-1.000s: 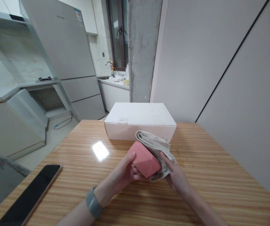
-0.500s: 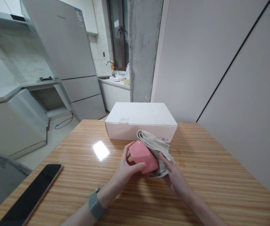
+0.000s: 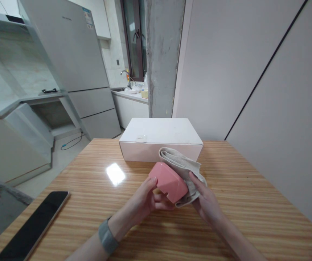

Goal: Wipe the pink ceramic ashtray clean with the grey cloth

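My left hand [image 3: 149,201] grips a pink faceted plastic box [image 3: 168,181], thumb on its near left face and fingers curled beneath. Small notches show along the box's lower edge; its underside is out of sight. A folded grey-beige cloth [image 3: 181,161] is held in my right hand [image 3: 206,197], the thumb lying over its near side. The cloth presses against the right and far side of the box. Both things are held above the wooden table [image 3: 90,224].
Just beyond my hands a white carton [image 3: 161,132] stands at the table's far edge. A dark phone [image 3: 33,224] lies at the left edge. Behind are a tall fridge [image 3: 71,54], a concrete pillar [image 3: 163,58] and a sink counter [image 3: 131,95]. A pale panelled wall [image 3: 213,65] borders the right.
My left hand has shifted its grip, with the thumb now at the box's left and the fingers underneath. The box has turned, showing its notched edge. Box and cloth moved slightly right.
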`<state>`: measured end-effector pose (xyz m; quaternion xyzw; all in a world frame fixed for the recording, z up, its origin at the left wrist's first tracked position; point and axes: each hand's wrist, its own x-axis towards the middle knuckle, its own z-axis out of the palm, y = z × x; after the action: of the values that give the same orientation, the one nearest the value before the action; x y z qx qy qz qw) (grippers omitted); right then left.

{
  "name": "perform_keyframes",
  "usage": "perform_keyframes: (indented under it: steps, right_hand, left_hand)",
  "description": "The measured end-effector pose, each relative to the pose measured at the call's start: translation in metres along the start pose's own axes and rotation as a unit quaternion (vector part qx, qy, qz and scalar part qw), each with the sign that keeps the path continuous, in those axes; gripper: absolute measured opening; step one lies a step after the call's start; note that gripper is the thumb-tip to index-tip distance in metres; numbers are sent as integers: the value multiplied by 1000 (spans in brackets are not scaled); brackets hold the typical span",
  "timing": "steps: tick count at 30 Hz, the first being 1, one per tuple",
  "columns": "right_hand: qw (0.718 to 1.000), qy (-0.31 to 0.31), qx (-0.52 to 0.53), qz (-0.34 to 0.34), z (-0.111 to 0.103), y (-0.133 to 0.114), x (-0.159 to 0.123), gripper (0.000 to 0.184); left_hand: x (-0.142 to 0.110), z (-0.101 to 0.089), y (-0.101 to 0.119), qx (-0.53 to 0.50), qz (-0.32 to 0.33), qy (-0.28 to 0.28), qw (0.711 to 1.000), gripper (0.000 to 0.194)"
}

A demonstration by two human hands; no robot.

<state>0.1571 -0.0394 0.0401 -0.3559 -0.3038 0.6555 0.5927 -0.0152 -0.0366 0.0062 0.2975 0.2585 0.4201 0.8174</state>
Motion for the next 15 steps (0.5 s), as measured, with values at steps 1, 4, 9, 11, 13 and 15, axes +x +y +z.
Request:
perform_keyframes:
  steps: [1,4,9,11,13,15]
  right_hand:
    - [1000,1,3,8,1,0,0,30]
    - [1000,-1,8,10,3,1,0,32]
    - [1000,6,-5,10,6,0,-2,29]
    - [1000,11,-9,23,6,0,-3,27]
    - [999,14,-8,31,5,0,-3,29]
    - [999,19,-4,33,4,1,-2,32]
  left_hand:
    - [0,0,1,13,8,3,1000,61]
    - [-2,3,3,43,70,36,996,57]
    - [-2,11,6,108,160,96,976,71]
    - [-1,13,5,129,182,113,968,84]
    - [0,15,2,124,181,118,968,92]
    - [0,16,1,95,164,111,976,93]
